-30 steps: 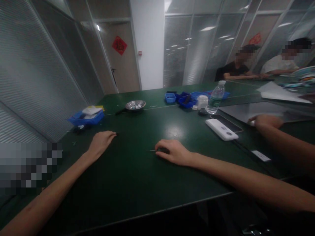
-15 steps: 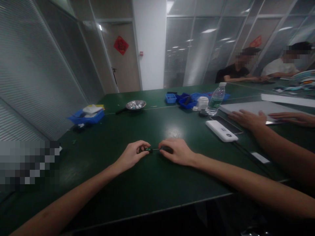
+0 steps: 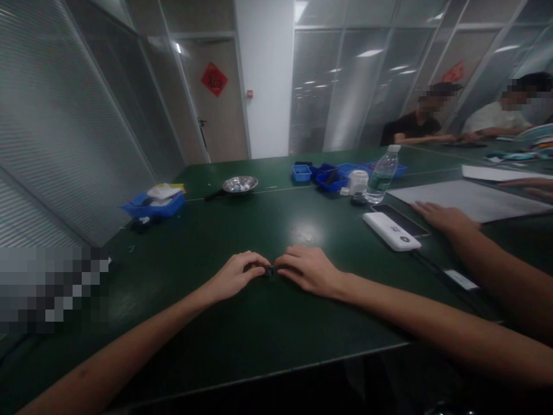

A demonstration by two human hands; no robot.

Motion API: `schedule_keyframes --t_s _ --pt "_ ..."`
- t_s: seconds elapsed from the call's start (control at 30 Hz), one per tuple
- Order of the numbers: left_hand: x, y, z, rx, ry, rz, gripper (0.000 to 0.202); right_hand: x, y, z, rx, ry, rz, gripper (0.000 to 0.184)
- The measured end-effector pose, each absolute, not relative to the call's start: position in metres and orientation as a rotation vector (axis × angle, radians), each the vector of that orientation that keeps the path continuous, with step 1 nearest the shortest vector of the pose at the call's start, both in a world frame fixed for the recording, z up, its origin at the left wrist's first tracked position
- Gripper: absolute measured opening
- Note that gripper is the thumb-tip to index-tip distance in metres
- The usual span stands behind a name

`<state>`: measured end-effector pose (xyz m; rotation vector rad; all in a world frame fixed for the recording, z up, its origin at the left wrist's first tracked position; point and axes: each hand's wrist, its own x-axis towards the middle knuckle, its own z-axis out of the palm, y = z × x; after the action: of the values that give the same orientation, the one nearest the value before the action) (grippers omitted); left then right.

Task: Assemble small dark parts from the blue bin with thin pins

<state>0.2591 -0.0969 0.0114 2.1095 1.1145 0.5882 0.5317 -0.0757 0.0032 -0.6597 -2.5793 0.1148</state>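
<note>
My left hand, its thumb and fingers pinched together, grips a small dark part just above the green table. Facing it, my right hand has its fingers closed around a dark tool with a thin shaft. That tool is now mostly hidden by the fingers, and its tip meets or nearly meets the small part. The fingertips of the two hands are only a narrow gap apart. Fine detail on the part is too small to make out.
A metal pan with small pieces stands ahead. Blue bins are at left and others at back. On the right are a bottle, phone, white power bank and another person's hand on a grey sheet-like object.
My hands have come closer together, and the thin shaft between them no longer shows. The small part's green face has turned from view. The neighbour's far hand has moved away to the right.
</note>
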Motion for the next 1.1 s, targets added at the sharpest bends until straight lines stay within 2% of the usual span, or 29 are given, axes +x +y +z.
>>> schedule_keyframes --t_s 0.3,0.47,0.73,0.87,1.1 --pt "0.264 -0.101 0.009 2.179 1.091 0.637 0.025 0.522 -0.076 0.004 -0.589 -2.587 0.225 0.025" --pt "0.264 -0.103 0.012 2.220 1.132 0.629 0.023 0.524 -0.075 0.002 -0.727 -2.482 0.273 0.021" --pt "0.211 -0.103 0.011 2.246 1.125 0.522 0.022 0.539 -0.071 0.003 -0.809 -2.398 0.362 0.021" --pt "0.153 -0.068 0.004 2.274 1.353 0.588 0.029 0.537 -0.069 0.004 -0.792 -2.410 0.375 0.023" --pt "0.034 -0.007 -0.011 2.036 2.034 0.752 0.048 0.536 -0.073 0.009 -0.801 -2.408 0.403 0.022"
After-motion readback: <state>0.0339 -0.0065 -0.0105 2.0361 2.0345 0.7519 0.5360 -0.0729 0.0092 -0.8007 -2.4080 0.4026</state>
